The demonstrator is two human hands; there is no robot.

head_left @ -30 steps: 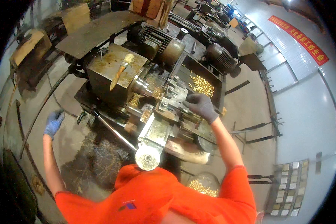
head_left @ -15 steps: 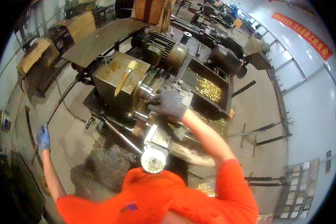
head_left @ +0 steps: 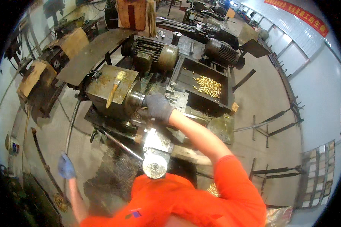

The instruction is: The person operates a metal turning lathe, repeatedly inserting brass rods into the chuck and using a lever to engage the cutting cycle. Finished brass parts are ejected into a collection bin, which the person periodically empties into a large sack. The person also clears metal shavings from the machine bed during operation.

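My left hand (head_left: 66,167), in a blue glove, is closed round the lower part of a long metal lever (head_left: 72,123) that rises to the left side of a small lathe. In a dark grey glove, my right hand (head_left: 158,107) is at the round metal chuck (head_left: 135,99). Its fingers curl in by the chuck's face, and whatever they pinch is hidden. Just beyond that hand is a metal tool block (head_left: 177,99). A brush (head_left: 115,88) with a wooden handle lies on the oily headstock cover (head_left: 98,88).
Behind the right hand, a dark metal tray (head_left: 226,85) holds many small brass-coloured pieces (head_left: 208,86). A round handwheel (head_left: 154,166) sits close to my body, with a slanting chrome handle (head_left: 121,143) beside it. Electric motors (head_left: 166,53) stand behind the headstock.
My left hand and the lever have swung to the right, toward my body. The right hand's fingers have drawn in at the chuck. The whole view has shifted a little.
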